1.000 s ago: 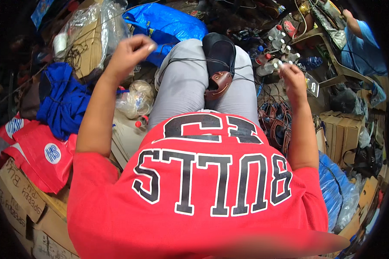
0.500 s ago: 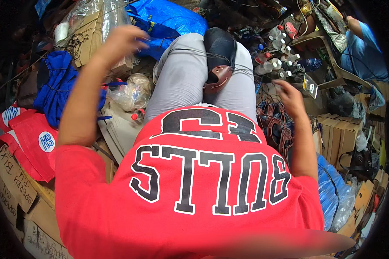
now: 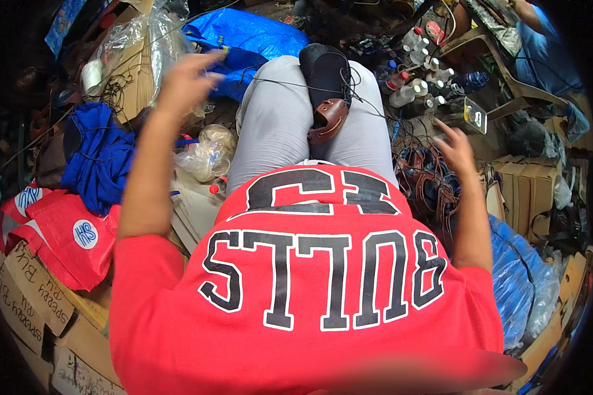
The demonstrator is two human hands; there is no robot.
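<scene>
- Left hand [image 3: 186,82] raised, fingers loosely curled around thin dark thread [image 3: 290,82].
- Right hand [image 3: 456,148] lifted, fingers spread.
- Black-and-brown leather shoe [image 3: 328,92] rests between grey-trousered knees.

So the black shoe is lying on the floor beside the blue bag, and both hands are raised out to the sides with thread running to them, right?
Not quite. The head view shows the black shoe resting on the person's lap, between the grey-trousered knees, not on the floor. The rest holds: the left hand and right hand are raised out to the sides, with dark thread running from the shoe.
</scene>
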